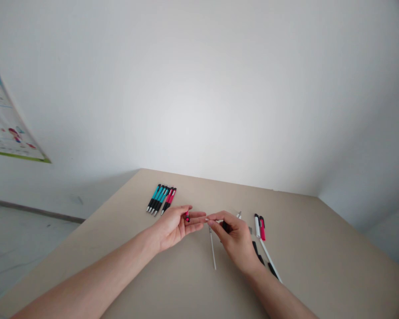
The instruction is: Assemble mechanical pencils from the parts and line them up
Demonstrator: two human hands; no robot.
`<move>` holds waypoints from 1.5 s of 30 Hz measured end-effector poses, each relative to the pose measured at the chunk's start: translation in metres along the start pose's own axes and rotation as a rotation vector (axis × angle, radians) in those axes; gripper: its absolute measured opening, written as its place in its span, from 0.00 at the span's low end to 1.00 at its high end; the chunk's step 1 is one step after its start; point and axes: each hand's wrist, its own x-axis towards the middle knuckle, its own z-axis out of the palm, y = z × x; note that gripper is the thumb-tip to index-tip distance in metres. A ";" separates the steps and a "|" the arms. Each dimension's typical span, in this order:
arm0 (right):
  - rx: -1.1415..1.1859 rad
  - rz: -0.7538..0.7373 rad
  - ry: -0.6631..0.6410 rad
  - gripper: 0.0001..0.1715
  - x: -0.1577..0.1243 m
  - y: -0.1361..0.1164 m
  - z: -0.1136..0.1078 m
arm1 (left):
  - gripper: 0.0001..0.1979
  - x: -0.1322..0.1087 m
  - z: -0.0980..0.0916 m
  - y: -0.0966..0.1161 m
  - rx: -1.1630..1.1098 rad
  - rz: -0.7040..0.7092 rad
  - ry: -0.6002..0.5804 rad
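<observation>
My left hand is turned palm up, its fingers stretched toward the right. Under the thumb it holds a pink pen barrel with a black end, seen nearly end-on. My right hand pinches a tiny whitish piece between thumb and forefinger, right at the left fingertips; its exact kind is too small to make out. A black pen part shows inside the right hand's curled fingers. Just below the fingertips is a thin white pen refill; whether it touches the right hand is unclear.
Several teal pens and pink pens lie in a row at the back left of the beige table. Right of my right hand are a white barrel, a pink barrel, black grips and white refills. A wall stands behind.
</observation>
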 end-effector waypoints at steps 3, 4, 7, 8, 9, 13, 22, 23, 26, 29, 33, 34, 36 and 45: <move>-0.012 -0.034 0.023 0.10 0.000 0.000 0.000 | 0.04 0.002 -0.005 -0.004 0.124 0.066 -0.051; -0.018 -0.049 0.031 0.10 0.000 0.000 -0.001 | 0.04 0.002 -0.007 -0.006 0.220 0.134 -0.077; -0.055 -0.061 0.047 0.11 0.000 -0.001 -0.002 | 0.08 0.002 -0.013 -0.011 0.619 0.451 -0.185; -0.071 -0.051 0.053 0.11 0.000 -0.001 -0.002 | 0.08 0.001 -0.014 -0.013 0.762 0.541 -0.224; -0.084 -0.037 0.056 0.10 0.000 -0.001 -0.002 | 0.08 0.000 -0.014 -0.013 0.901 0.608 -0.252; -0.108 -0.039 0.038 0.12 0.001 -0.002 -0.003 | 0.11 -0.005 -0.012 -0.011 1.180 0.716 -0.274; -0.161 -0.089 -0.027 0.11 0.001 -0.004 -0.004 | 0.10 -0.005 -0.012 -0.010 1.275 0.759 -0.272; -0.167 -0.092 -0.032 0.11 0.001 -0.004 -0.004 | 0.10 -0.005 -0.012 -0.010 1.286 0.774 -0.276; -0.178 -0.105 -0.049 0.10 0.001 -0.004 -0.004 | 0.10 -0.006 -0.012 -0.010 1.306 0.814 -0.299; -0.176 -0.104 -0.071 0.10 0.002 -0.004 -0.004 | 0.11 -0.005 -0.011 -0.011 1.307 0.805 -0.318; -0.189 -0.063 -0.021 0.14 0.003 -0.003 -0.006 | 0.12 -0.005 -0.012 -0.012 1.271 0.733 -0.301; -0.219 -0.031 0.007 0.16 0.004 -0.002 -0.007 | 0.12 -0.005 -0.012 -0.012 1.251 0.715 -0.290; -0.326 0.056 0.039 0.17 0.006 0.001 -0.009 | 0.13 -0.005 -0.012 -0.012 1.186 0.679 -0.274; -0.688 0.311 -0.108 0.12 0.006 0.012 0.002 | 0.15 -0.001 -0.007 -0.009 0.459 0.348 -0.253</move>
